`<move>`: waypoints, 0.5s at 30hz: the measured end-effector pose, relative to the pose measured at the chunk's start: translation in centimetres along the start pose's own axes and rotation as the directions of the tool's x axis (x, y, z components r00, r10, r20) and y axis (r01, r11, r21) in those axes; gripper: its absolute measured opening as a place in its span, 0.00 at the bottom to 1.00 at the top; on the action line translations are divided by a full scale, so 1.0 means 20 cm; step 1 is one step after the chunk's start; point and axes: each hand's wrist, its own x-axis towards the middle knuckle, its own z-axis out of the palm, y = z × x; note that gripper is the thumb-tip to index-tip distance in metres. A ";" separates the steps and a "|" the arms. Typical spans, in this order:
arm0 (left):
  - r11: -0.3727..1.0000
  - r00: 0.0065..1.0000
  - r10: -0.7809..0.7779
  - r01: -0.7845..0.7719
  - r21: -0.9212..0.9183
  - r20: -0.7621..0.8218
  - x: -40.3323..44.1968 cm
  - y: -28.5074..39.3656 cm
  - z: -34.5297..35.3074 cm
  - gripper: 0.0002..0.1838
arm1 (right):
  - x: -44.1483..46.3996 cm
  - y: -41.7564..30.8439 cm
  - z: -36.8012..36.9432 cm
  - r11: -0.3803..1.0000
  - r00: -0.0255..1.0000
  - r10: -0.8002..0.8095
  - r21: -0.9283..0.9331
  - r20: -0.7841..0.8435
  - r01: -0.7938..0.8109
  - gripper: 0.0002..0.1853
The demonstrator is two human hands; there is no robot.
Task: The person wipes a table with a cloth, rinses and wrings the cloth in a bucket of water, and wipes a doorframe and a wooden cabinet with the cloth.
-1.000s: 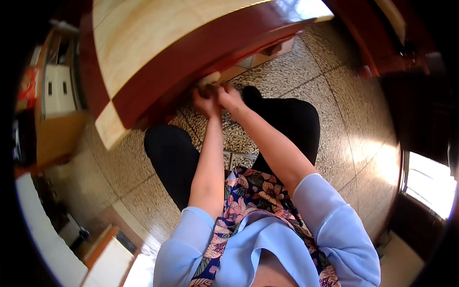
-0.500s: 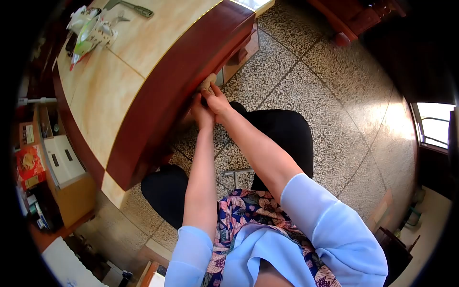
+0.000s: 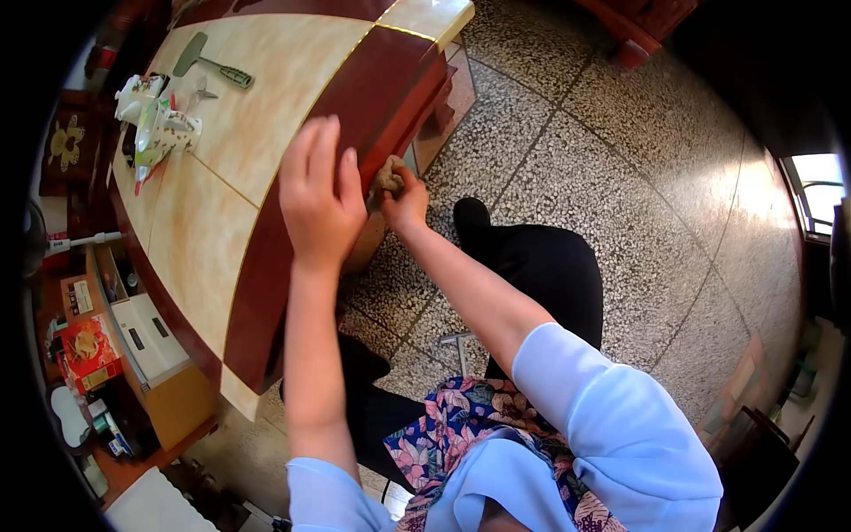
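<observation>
My right hand (image 3: 405, 202) is closed on a crumpled beige-brown cloth (image 3: 388, 176) beside the outer side of the table's dark red edge (image 3: 355, 97). The cloth is close to the table's side, but I cannot tell whether it touches. My left hand (image 3: 319, 191) is raised over the red edge, its back toward me. Its fingers are stretched out and slightly apart, with nothing visible in them. The marble-look tabletop (image 3: 266, 115) spreads out to its left.
On the tabletop lie a green flat-headed tool (image 3: 232, 74), a patterned cup (image 3: 181, 131) and a white patterned pot (image 3: 135, 97). A cabinet (image 3: 182, 408) with a red box (image 3: 89, 350) stands at left. Speckled floor (image 3: 576, 177) lies to the right.
My left hand has come away from my right and risen up and left over the table edge, its fingers now extended. The right hand keeps the cloth near the table's side.
</observation>
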 end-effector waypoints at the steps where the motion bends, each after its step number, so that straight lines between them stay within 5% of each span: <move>1: 0.999 0.997 0.021 -0.024 0.038 0.076 0.08 -0.07 0.03 0.21 | 0.04 0.03 0.02 0.999 1.000 0.000 0.051 -0.023 0.001 0.22; 5: 0.990 0.954 0.095 -0.120 0.071 0.286 0.24 -0.29 0.26 0.26 | 0.15 0.06 0.02 0.994 0.994 -0.038 0.096 -0.101 0.047 0.23; 15: 1.000 0.938 0.000 -0.007 0.018 0.348 0.24 -0.30 0.29 0.28 | 0.90 0.11 -0.01 0.927 0.855 -0.186 0.203 -0.484 0.317 0.19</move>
